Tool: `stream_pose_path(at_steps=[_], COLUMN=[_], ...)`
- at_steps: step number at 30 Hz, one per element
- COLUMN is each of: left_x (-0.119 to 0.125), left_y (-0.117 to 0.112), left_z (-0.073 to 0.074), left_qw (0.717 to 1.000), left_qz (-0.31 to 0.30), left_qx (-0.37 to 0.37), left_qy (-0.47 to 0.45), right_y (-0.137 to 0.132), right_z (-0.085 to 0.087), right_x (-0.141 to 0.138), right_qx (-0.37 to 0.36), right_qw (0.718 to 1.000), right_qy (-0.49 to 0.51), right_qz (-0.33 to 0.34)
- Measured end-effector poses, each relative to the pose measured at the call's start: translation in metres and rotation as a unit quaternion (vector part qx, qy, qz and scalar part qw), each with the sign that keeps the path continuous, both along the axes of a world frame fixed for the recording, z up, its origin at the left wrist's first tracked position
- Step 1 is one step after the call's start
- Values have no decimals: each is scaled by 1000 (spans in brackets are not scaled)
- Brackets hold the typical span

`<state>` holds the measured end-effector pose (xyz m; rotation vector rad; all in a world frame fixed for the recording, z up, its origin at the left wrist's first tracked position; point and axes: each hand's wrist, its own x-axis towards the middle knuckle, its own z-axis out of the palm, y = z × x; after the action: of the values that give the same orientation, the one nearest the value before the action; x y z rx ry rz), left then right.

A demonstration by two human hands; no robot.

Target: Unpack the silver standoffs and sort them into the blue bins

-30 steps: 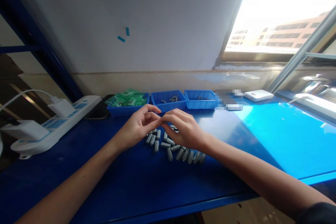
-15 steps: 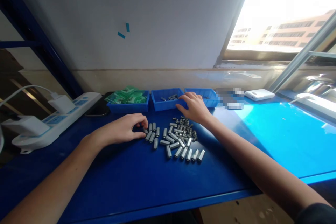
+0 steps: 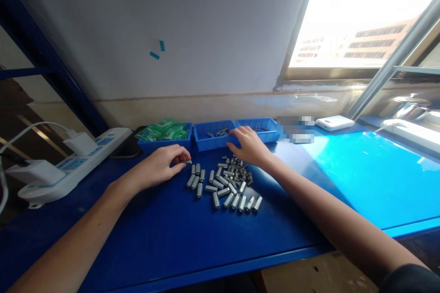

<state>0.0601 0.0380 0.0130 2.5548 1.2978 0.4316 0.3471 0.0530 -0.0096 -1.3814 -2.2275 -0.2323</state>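
My left hand (image 3: 167, 163) is closed, its thumb and fingers pinching a silvery hex coupling nut (image 3: 186, 161) just above the table. Beside it several more coupling nuts (image 3: 200, 190) lie loose on the blue tabletop, and a larger group (image 3: 235, 201) spreads to their right. My right hand (image 3: 250, 145) hovers at the front of the middle and right blue bins, thumb and fingers apart, with nothing visible in it. Just below that hand is a heap of small screws (image 3: 242, 175). Its fingertips partly cover the corner of the middle bin (image 3: 213, 144).
Green plastic bags (image 3: 167, 129) fill the left bin; the right bin (image 3: 271, 136) holds a few small metal parts. At left lies a power strip (image 3: 77, 160) with plugged-in chargers, near a dark phone (image 3: 125, 146). A white box-like device (image 3: 334, 122) rests at the back right.
My left hand has lifted slightly, bringing the coupling nut up off the table into clearer view. My right hand has shifted a little toward me from the bins. The whole view has tilted slightly.
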Motion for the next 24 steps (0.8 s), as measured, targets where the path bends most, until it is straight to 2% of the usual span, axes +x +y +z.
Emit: stream_pose_path(at_steps=[4, 6, 8, 10, 12, 14, 17, 20, 24], left_x=[34, 53, 64, 62, 49, 31, 13, 11, 16], left_y=[17, 26, 30, 25, 16, 6, -1, 0, -1], left_z=[17, 21, 19, 12, 1, -7, -10, -6, -4], left_qw=[986, 982, 981, 981, 985, 991, 990, 989, 994], left_qz=[39, 42, 20, -18, -64, -107, -135, -129, -72], left_qx=[108, 142, 165, 170, 139, 73, -18, -67, -83], left_qy=[-118, -120, -103, -94, -77, -28, 35, 37, 10], right_y=[-3, -4, -5, -5, -5, -5, -6, -6, -8], right_z=[1, 1, 0, -1, -2, -2, -2, -3, -3], right_x=[-5, -5, -4, -2, -1, -1, -2, -2, -4], right_qx=[-1, -1, 2, 6, 8, 8, 7, 3, 21], right_qw=[1000, 1000, 1000, 999, 999, 999, 999, 1000, 999], right_qy=[4, 8, 19, 29, 29, 21, 16, 16, 29], right_qz=[10, 13, 17, 24, 30, 31, 26, 26, 23])
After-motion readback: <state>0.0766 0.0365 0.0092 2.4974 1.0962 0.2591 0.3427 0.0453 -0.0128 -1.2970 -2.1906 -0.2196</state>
